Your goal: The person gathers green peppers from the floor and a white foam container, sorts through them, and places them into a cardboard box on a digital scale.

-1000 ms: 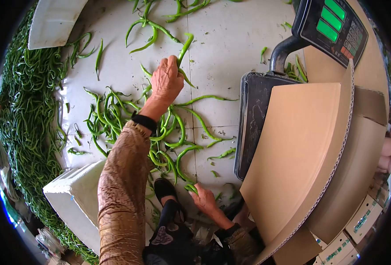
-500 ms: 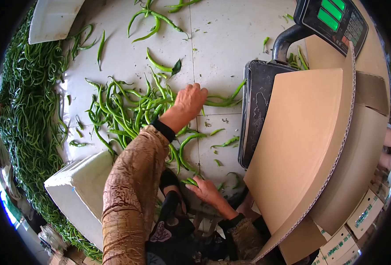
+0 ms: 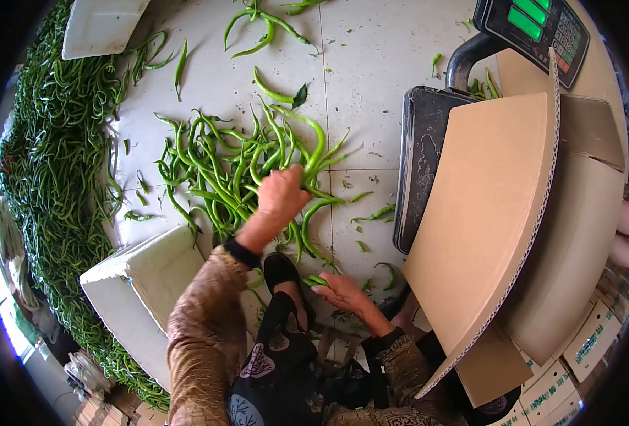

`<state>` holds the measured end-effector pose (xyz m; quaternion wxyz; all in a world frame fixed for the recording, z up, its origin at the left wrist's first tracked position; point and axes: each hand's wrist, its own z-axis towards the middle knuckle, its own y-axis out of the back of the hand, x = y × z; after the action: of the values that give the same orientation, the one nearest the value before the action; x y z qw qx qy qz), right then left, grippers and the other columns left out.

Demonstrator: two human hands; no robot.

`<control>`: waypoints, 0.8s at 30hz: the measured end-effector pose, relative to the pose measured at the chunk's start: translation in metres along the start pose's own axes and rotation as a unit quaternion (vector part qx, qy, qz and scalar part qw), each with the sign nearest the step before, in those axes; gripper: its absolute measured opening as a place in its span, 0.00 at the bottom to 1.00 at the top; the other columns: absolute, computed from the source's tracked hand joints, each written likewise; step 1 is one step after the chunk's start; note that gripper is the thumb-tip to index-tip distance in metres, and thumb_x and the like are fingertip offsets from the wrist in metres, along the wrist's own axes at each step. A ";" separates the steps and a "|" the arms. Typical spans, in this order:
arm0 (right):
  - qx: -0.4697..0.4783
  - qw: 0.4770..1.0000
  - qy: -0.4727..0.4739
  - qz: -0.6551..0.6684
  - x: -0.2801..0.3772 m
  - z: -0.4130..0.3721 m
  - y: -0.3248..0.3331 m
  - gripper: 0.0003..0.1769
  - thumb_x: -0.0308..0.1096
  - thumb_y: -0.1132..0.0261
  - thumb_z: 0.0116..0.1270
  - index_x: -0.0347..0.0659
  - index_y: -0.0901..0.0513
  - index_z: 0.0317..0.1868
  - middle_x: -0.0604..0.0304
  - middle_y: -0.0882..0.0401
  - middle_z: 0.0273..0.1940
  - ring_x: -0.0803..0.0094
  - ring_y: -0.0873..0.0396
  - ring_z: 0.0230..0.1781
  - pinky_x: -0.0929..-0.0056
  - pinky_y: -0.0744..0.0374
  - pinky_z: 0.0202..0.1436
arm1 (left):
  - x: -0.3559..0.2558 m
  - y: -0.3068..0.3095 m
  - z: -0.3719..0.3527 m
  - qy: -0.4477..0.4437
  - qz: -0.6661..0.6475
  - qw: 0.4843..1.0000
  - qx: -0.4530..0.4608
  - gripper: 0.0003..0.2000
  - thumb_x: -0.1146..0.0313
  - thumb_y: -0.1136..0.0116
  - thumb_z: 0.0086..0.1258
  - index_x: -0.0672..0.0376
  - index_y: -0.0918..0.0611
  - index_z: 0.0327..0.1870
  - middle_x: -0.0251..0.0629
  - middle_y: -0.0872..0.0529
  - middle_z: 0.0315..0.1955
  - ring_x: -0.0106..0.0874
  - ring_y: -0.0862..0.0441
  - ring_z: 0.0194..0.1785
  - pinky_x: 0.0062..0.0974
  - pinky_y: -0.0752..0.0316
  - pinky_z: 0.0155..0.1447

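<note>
Green chili peppers (image 3: 211, 167) at both hands

Loose peppers are spread on the white tiled floor (image 3: 371, 64), between a pepper heap (image 3: 55, 142) at its left edge and a platform scale (image 3: 428, 124) toward its right. They are touched by the left hand (image 3: 280, 197); whether its blurred fingers are closed cannot be told. Toward the near edge, peppers are clamped in the right hand (image 3: 346, 292).

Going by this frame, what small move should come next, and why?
Probably draw the long curved pepper at the left hand toward the right hand: it lies right by the left hand, and the right hand already holds green peppers.
</note>
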<state>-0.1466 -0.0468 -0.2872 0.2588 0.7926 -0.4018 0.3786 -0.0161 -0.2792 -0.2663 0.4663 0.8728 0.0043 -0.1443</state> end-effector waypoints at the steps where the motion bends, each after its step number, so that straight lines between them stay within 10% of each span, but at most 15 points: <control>1: 0.002 1.000 0.012 -0.007 0.002 -0.002 0.000 0.22 0.48 0.40 0.69 0.34 0.26 0.46 0.40 0.22 0.29 0.38 0.24 0.34 0.51 0.27 0.37 | -0.001 -0.025 0.001 0.003 -0.011 1.000 -0.019 0.12 0.66 0.34 0.53 0.59 0.21 0.37 0.49 0.16 0.36 0.49 0.16 0.42 0.46 0.21 0.44; 7: -0.007 0.999 0.023 -0.022 -0.008 -0.013 -0.007 0.20 0.45 0.39 0.68 0.35 0.27 0.46 0.35 0.22 0.34 0.32 0.26 0.40 0.44 0.28 0.40 | -0.003 -0.018 -0.016 -0.129 -0.202 0.944 -0.226 0.12 0.69 0.35 0.53 0.61 0.21 0.37 0.47 0.18 0.34 0.45 0.19 0.35 0.43 0.25 0.38; 9: -0.023 0.999 0.029 -0.019 -0.012 -0.016 -0.010 0.19 0.44 0.38 0.68 0.35 0.27 0.44 0.35 0.22 0.34 0.33 0.26 0.39 0.44 0.28 0.39 | -0.008 0.034 -0.042 0.003 -0.374 0.927 -0.024 0.13 0.70 0.34 0.57 0.63 0.21 0.41 0.40 0.18 0.32 0.28 0.20 0.34 0.29 0.26 0.40; 15: -0.021 0.998 0.031 -0.051 -0.007 -0.014 -0.001 0.17 0.43 0.37 0.67 0.35 0.27 0.39 0.36 0.23 0.32 0.35 0.25 0.37 0.44 0.28 0.38 | -0.005 0.005 -0.074 0.078 -0.704 0.695 0.121 0.16 0.73 0.35 0.57 0.60 0.19 0.47 0.32 0.17 0.35 0.24 0.21 0.37 0.25 0.25 0.44; 19: -0.007 0.998 0.004 -0.063 -0.003 -0.021 0.002 0.18 0.43 0.37 0.66 0.34 0.26 0.41 0.38 0.22 0.31 0.35 0.25 0.36 0.44 0.28 0.38 | 0.021 -0.096 -0.063 0.015 -0.239 0.953 -0.184 0.16 0.75 0.35 0.52 0.63 0.19 0.44 0.45 0.16 0.34 0.44 0.18 0.35 0.39 0.23 0.41; 24: -0.025 0.997 0.004 -0.075 -0.003 -0.023 -0.003 0.18 0.42 0.36 0.65 0.34 0.24 0.44 0.39 0.21 0.33 0.37 0.24 0.37 0.44 0.28 0.39 | 0.010 -0.095 -0.062 0.023 -0.152 0.971 -0.183 0.17 0.74 0.35 0.50 0.61 0.18 0.45 0.52 0.16 0.35 0.53 0.18 0.37 0.46 0.23 0.42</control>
<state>-0.1540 -0.0274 -0.2765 0.3073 0.8124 -0.3496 0.3513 -0.0046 -0.1762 -0.3134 0.5907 0.7645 0.1745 -0.1902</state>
